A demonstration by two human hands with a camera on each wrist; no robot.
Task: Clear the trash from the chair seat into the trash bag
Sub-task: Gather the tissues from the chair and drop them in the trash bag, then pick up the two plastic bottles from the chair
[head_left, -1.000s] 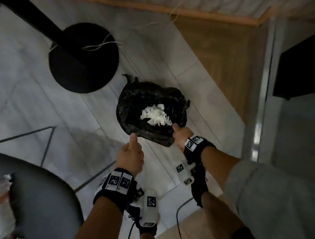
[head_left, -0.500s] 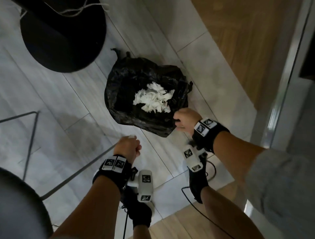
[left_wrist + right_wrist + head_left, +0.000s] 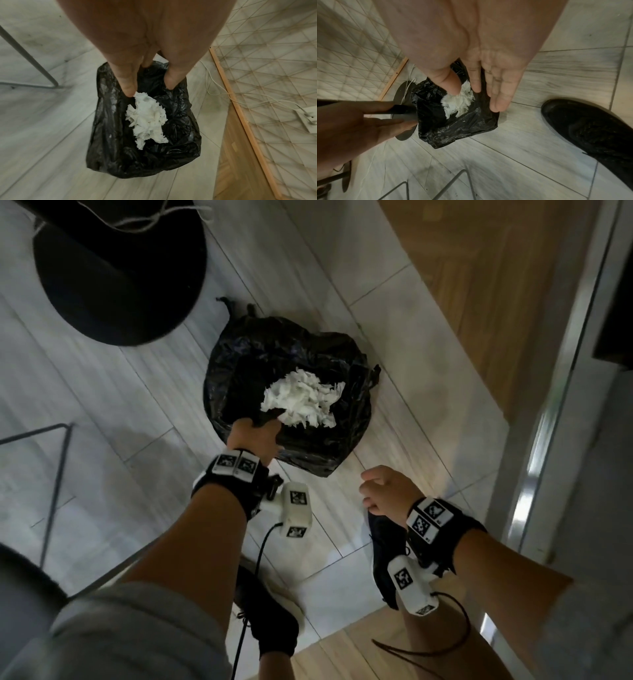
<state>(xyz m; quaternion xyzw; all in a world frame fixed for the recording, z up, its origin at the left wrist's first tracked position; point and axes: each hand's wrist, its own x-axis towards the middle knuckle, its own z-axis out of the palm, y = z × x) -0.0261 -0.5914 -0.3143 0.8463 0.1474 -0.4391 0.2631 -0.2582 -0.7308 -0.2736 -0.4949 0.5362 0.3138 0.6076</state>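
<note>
A black trash bag [image 3: 274,354] sits open on the pale floor tiles, with crumpled white paper [image 3: 301,398] inside it. My left hand [image 3: 251,436] holds the bag's near rim; in the left wrist view its thumb and fingers [image 3: 128,86] straddle the black plastic [image 3: 137,155] just above the paper [image 3: 147,121]. My right hand [image 3: 383,491] hovers off the bag's near right corner, with relaxed fingers [image 3: 498,102] and nothing in it. The dark chair seat [image 3: 20,573] shows only as an edge at lower left, so its top is hidden.
A black round stand base [image 3: 120,275] with a white cord over it lies beyond the bag. The chair's thin metal legs [image 3: 54,474] stand to the left. My two dark shoes [image 3: 387,559] are below the hands. Wood flooring and a metal door rail [image 3: 548,440] run along the right.
My right hand has let go of the bag's near corner and drawn back. My left hand has moved forward from beside the bag and taken hold of its rim.
</note>
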